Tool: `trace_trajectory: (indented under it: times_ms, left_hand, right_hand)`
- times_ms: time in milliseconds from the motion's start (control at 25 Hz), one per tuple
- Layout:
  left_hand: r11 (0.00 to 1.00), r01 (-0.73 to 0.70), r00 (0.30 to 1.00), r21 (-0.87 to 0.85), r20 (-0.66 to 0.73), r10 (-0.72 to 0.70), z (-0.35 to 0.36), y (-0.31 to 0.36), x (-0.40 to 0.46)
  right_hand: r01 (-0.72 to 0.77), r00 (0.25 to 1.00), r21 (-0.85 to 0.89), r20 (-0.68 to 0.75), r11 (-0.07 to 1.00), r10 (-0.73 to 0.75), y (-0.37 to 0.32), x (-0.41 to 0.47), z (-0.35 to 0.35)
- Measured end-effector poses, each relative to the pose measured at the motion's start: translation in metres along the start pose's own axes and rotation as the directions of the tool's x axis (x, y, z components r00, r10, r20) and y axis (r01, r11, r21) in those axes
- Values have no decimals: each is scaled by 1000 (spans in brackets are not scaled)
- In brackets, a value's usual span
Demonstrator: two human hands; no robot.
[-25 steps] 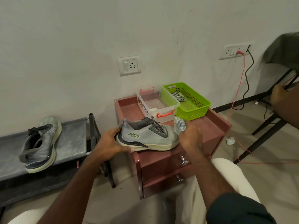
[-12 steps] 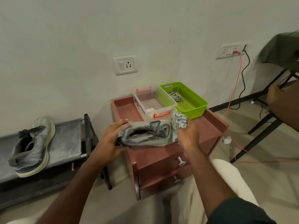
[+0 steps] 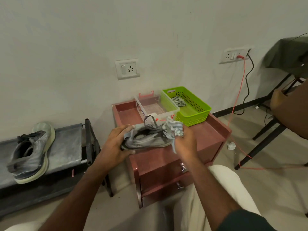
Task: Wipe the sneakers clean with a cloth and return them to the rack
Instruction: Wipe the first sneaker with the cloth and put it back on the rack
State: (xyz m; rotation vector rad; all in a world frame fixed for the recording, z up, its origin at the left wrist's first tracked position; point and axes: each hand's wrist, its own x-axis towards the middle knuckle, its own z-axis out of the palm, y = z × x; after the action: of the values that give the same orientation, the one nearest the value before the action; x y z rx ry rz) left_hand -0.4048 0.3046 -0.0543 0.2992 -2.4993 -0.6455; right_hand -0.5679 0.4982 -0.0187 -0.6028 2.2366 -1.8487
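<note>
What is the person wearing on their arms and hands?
Nothing on either hand: left hand and right hand are bare, with no gloves, rings or watch visible. Both forearms are bare too. A dark green sleeve covers the right upper arm only.

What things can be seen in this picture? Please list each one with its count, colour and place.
sneaker in hand: 1, grey, held over the cabinet's front left corner
sneaker on rack: 1, grey with pale sole, on the rack's top shelf
cloth: 1, grey-white, bunched at the held sneaker's toe
rack: 1, dark grey, left of the cabinet
cabinet: 1, reddish brown, against the wall
clear box: 1, transparent with red clips, on the cabinet
basket: 1, green, right of the clear box
wall socket: 1, white, above the cabinet
left hand: 1, holds the sneaker's heel
right hand: 1, grips the cloth
</note>
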Motion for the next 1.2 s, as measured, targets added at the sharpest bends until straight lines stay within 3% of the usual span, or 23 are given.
trace_trajectory:
  times_ms: [40, 120, 200, 240, 320, 400, 480, 520, 600, 680, 760, 880, 960, 1040, 1120, 1200]
  left_hand:
    - [1000, 18, 1000, -13, 19, -18, 2, 2, -1]
    - [995, 78, 997, -59, 26, -77, -1, 7, -2]
    - [969, 191, 980, -158, -21, -196, -4, 10, 0]
    - [947, 242, 965, -210, -49, -257, -5, 14, 2]
    - [917, 300, 941, -263, -76, -330, -5, 21, 9]
    - [886, 327, 924, -330, -84, -372, -2, 30, 13]
    - [824, 368, 889, -431, -96, -447, -4, 44, 15]
    - [759, 419, 851, -498, -75, -519, -7, 48, 18]
    - [574, 519, 743, -633, 2, -670, -16, 49, 21]
    - [463, 603, 675, -650, 105, -730, -28, 44, 24]
    - [427, 694, 643, -580, 233, -729, -37, 38, 22]
    - [356, 748, 593, -560, 323, -738, -40, 31, 13]
    - [298, 764, 559, -573, 356, -749, -38, 30, 10]
    - [276, 772, 548, -572, 380, -746, -37, 31, 9]
    - [304, 764, 564, -569, 362, -742, -37, 33, 8]
    - [347, 733, 603, -585, 323, -729, -36, 36, 10]
  right_hand:
    - [64, 995, -65, 83, 996, -58, 4, -6, 7]
    - [-13, 980, 86, 198, 996, -5, -1, -10, 11]
    - [-50, 997, 330, 79, 942, 25, -12, -5, 4]
    - [18, 1000, 372, -3, 928, -18, -15, -3, -1]
    - [170, 984, 226, -97, 959, -152, -21, -10, -3]
    - [269, 962, -21, 47, 963, -268, -22, -31, 13]
    - [278, 919, -14, 296, 961, -262, -18, -47, 26]
    - [249, 906, 48, 342, 967, -250, -19, -47, 27]
    - [199, 954, 92, 210, 976, -215, -17, -33, 15]
    - [201, 979, -59, 28, 978, -200, -10, -13, 1]
    - [214, 977, -220, 61, 952, -206, -4, -4, 1]
    - [199, 978, -151, 94, 968, -187, -3, -6, 14]
    - [96, 988, -4, -119, 995, -96, -5, -1, 12]
    - [55, 958, -139, -271, 989, -92, -3, 7, 6]
    - [211, 966, -368, -65, 906, -251, -4, 9, 12]
    - [408, 912, -479, 174, 777, -372, -11, 1, 25]
